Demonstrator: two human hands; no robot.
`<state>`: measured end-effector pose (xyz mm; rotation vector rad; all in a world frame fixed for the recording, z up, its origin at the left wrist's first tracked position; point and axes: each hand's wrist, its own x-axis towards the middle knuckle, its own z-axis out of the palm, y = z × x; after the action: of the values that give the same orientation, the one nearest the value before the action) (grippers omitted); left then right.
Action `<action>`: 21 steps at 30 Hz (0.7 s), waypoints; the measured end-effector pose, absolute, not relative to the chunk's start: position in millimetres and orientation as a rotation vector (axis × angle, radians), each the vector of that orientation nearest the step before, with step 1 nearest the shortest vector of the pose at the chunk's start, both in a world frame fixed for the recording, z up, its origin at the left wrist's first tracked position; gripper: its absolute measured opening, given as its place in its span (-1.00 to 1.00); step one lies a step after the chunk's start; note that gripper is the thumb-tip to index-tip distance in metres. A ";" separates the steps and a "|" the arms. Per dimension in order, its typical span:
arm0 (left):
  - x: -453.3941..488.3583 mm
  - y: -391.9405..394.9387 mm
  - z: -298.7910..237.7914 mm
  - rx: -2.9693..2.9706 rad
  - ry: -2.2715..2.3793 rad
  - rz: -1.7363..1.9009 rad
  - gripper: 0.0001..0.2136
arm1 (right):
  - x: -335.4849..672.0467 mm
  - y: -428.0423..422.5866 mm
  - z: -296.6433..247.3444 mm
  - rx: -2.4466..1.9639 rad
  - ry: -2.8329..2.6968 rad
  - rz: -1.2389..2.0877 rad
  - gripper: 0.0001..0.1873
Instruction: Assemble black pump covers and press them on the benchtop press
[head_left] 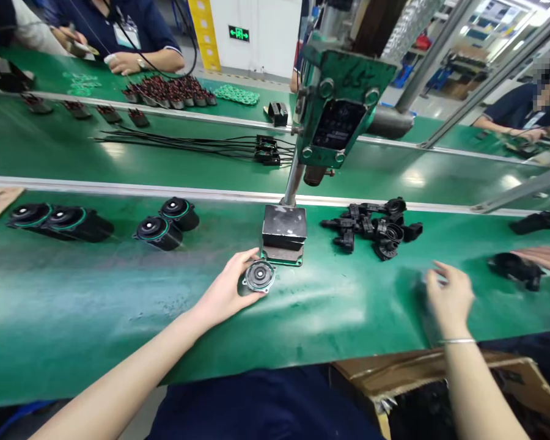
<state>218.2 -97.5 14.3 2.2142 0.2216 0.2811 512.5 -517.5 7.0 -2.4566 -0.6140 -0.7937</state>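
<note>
My left hand (pixel 231 284) is closed around a round motor part (pixel 260 277) with a metal flange and a black face with a pale centre. It is held low over the green bench, just in front of the black block of the press fixture (pixel 284 226). Further right, my right hand (pixel 451 296) hovers over the bench with its fingers curled. Motion smears its fingertips, so I cannot make out whether anything is in them. A pile of black plastic housings (pixel 376 226) lies behind and between the hands.
Several black motors with green rings (pixel 153 229) stand at the left. The press head (pixel 343 104) overhangs the middle. At right, another person's hand (pixel 547 260) is at a black housing (pixel 516 269). An open cardboard box (pixel 394 373) sits below the front edge. Co-workers sit across the bench.
</note>
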 end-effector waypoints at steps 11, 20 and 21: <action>233.1 -131.9 0.6 2.089 0.229 0.349 -0.25 | 473.5 -346.9 18.2 -2.574 -1.182 -0.309 -0.46; 229.8 -134.5 -3.1 2.043 0.262 0.351 -0.28 | 411.2 -392.5 -7.2 -2.442 -1.032 -0.262 -0.58; 228.9 -135.6 -3.6 2.044 0.252 0.347 -0.30 | 403.9 -393.2 -8.0 -2.417 -1.028 -0.236 -0.60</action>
<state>228.9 -135.6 -3.6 2.0437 0.2517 0.3467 403.9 -393.2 -8.0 -2.4174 -1.0280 -0.2358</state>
